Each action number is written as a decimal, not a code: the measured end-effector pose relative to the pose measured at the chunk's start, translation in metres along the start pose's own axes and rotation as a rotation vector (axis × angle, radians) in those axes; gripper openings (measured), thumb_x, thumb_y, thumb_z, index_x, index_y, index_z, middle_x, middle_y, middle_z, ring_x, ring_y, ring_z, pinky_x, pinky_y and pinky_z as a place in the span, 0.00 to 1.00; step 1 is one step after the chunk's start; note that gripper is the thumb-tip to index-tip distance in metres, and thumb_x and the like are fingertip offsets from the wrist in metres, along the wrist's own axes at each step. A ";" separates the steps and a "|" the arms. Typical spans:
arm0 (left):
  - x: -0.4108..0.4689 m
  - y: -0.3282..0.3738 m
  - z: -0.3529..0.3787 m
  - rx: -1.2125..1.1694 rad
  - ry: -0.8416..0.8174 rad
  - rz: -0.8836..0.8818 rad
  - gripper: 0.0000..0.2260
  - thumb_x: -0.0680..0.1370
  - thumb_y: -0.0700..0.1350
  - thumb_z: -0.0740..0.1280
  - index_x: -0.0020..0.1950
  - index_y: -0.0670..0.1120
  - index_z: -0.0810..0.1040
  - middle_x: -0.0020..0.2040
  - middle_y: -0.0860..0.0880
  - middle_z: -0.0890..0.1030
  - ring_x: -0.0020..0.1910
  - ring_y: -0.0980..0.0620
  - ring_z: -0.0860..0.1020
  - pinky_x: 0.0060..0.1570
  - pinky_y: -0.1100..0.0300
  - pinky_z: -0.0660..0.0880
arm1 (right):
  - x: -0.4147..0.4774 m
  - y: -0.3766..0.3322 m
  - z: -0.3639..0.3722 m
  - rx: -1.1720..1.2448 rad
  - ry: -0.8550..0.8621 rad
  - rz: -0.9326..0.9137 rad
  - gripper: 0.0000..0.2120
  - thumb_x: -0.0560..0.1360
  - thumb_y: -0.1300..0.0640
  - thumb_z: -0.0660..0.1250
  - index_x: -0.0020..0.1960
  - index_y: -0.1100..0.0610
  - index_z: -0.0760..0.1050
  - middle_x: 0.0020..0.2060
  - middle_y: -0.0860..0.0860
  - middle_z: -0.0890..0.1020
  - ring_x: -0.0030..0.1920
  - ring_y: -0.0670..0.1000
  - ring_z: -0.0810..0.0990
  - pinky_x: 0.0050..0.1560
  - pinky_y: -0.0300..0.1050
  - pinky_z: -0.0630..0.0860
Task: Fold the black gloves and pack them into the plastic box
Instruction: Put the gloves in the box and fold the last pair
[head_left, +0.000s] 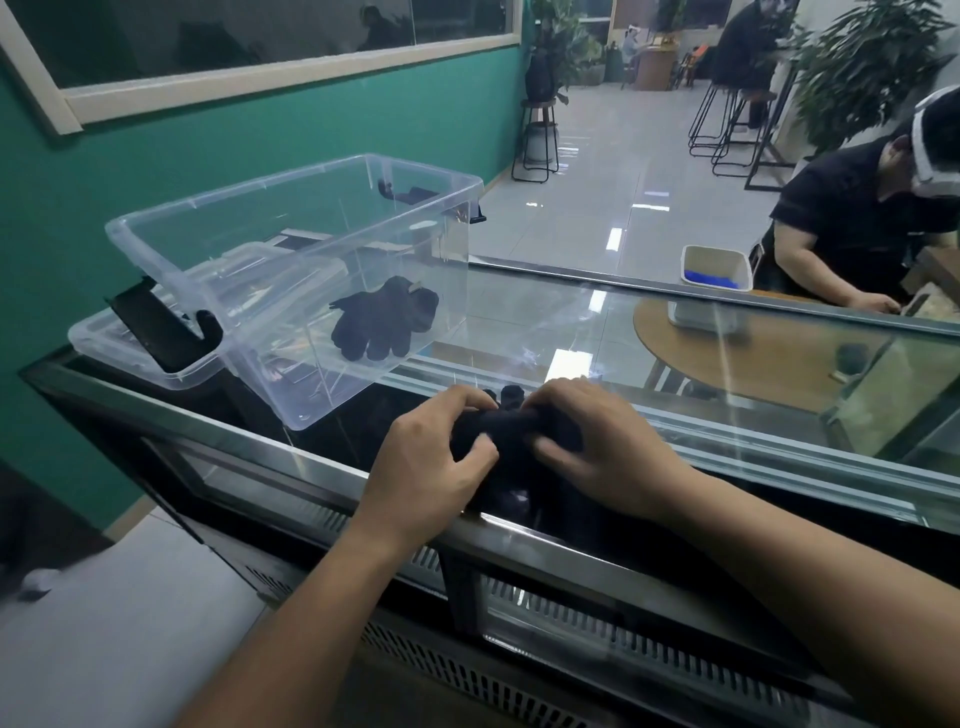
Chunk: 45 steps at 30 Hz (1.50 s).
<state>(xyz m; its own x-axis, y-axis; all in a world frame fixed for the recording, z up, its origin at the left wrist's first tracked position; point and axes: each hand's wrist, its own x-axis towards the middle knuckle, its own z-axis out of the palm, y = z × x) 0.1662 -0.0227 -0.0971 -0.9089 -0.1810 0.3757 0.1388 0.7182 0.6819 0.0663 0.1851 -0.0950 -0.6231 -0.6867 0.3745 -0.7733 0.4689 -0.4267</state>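
Note:
A clear plastic box (156, 249) stands open on the glass counter top, left of centre. Inside it lies a pair of black gloves (382, 319), fingers pointing toward me. Near the counter's front edge a second bundle of black gloves (511, 431) is bunched between my two hands. My left hand (431, 467) grips its left side, fingers curled over the fabric. My right hand (602, 447) pinches the right side, thumb pressed on the cloth. Glove fingertips poke out beyond my knuckles. Most of the bundle is hidden under my hands.
The box's clear lid (104, 338) with black latches lies under the box at the left. A teal wall is close on the left. A person sits at a round wooden table (753, 364) beyond the glass, beside a white bin (717, 267).

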 end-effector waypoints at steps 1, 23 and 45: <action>0.000 0.000 -0.001 -0.022 0.011 -0.024 0.10 0.79 0.44 0.72 0.58 0.55 0.82 0.48 0.57 0.86 0.38 0.62 0.79 0.42 0.69 0.74 | -0.001 0.000 -0.001 0.047 0.011 0.022 0.12 0.79 0.53 0.73 0.61 0.50 0.77 0.51 0.45 0.84 0.50 0.46 0.79 0.52 0.42 0.74; 0.016 -0.010 0.007 0.038 0.207 -0.169 0.06 0.81 0.44 0.74 0.46 0.52 0.81 0.46 0.55 0.80 0.44 0.59 0.80 0.45 0.67 0.75 | 0.003 0.008 0.003 0.097 0.253 0.199 0.08 0.75 0.53 0.79 0.50 0.51 0.81 0.48 0.46 0.76 0.47 0.43 0.78 0.47 0.32 0.70; 0.008 -0.011 0.003 0.421 0.011 0.339 0.21 0.74 0.41 0.78 0.67 0.48 0.84 0.55 0.49 0.85 0.54 0.47 0.83 0.57 0.51 0.82 | -0.002 0.003 0.004 -0.226 0.058 -0.133 0.14 0.80 0.51 0.69 0.63 0.55 0.80 0.53 0.53 0.80 0.51 0.55 0.80 0.48 0.52 0.81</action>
<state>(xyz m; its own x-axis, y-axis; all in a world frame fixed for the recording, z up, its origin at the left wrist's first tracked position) 0.1560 -0.0300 -0.1033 -0.8363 0.1022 0.5386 0.2519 0.9442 0.2120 0.0656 0.1861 -0.1007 -0.5146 -0.7210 0.4640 -0.8516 0.4928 -0.1787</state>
